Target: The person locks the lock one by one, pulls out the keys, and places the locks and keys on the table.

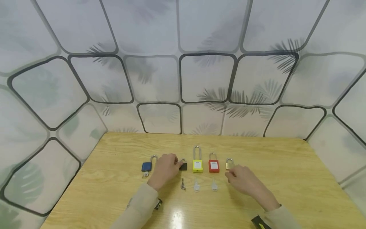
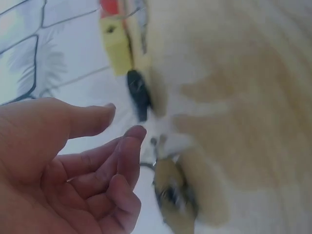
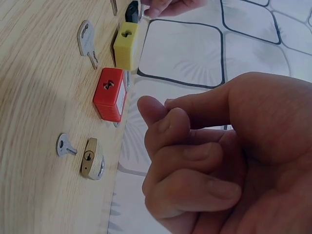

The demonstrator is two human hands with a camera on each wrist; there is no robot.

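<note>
A row of padlocks lies on the table. My left hand [image 1: 164, 168] is beside the black padlock [image 1: 183, 166]; the left wrist view shows the thumb and loosely bent fingers apart, holding nothing. To its left lies the blue padlock [image 1: 146, 166], its shackle swung out and a key at its bottom. Loosely curled and holding nothing, my right hand [image 1: 243, 179] hovers near the brass padlock [image 1: 229, 165]. Between the hands are the yellow padlock [image 1: 197, 166], with a long shackle, and the red padlock [image 1: 213, 166].
Keys lie in front of the locks: a dark key [image 1: 183, 184], a clear-headed key [image 1: 196, 185] below the yellow lock and another key [image 1: 214, 185] below the red one. A small key [image 3: 65, 145] lies near the brass lock. Patterned fabric [image 1: 200, 79] walls the wooden table [image 1: 114, 190].
</note>
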